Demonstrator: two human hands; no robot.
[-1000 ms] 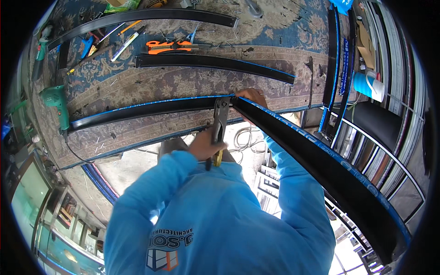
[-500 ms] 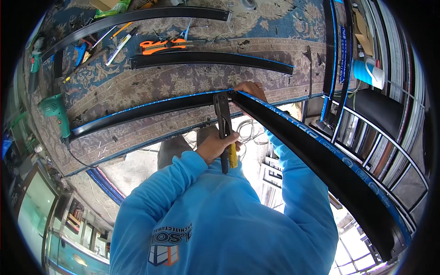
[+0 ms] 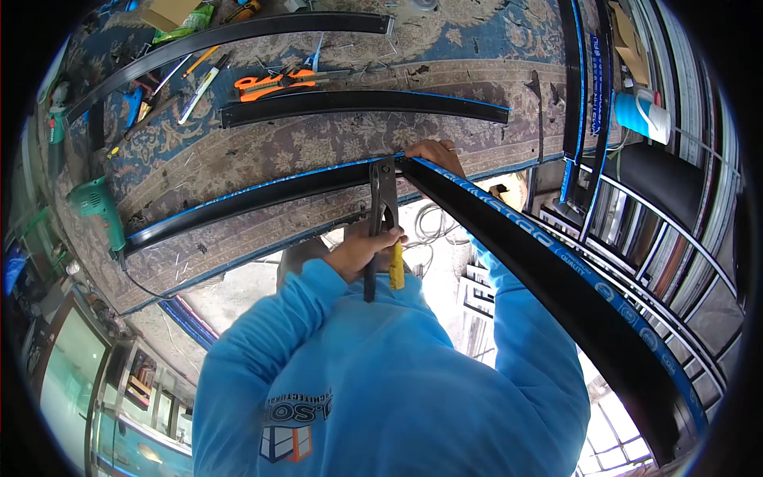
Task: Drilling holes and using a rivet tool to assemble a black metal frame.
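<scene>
My left hand (image 3: 362,248) grips a pair of dark pliers (image 3: 383,208) with a yellow handle sleeve. The jaws point up at the corner where two black metal profiles meet. One long black profile (image 3: 238,203) with a blue film edge lies across the carpeted table. The second black profile (image 3: 572,302) runs from that corner down to the lower right, off the table. My right hand (image 3: 435,155) rests on top of the corner joint, pressing on the profile ends. Blue sleeves cover both my arms.
A patterned carpet (image 3: 302,151) covers the table. Two more black profiles (image 3: 362,103) lie farther back, with orange snips (image 3: 274,82) and small hand tools between them. A green drill (image 3: 99,208) sits at the left edge. More profiles and a blue-white cup (image 3: 640,115) stand at the right.
The pliers stay at the corner joint and my left hand has shifted slightly on the handles. My right hand stays on the joint.
</scene>
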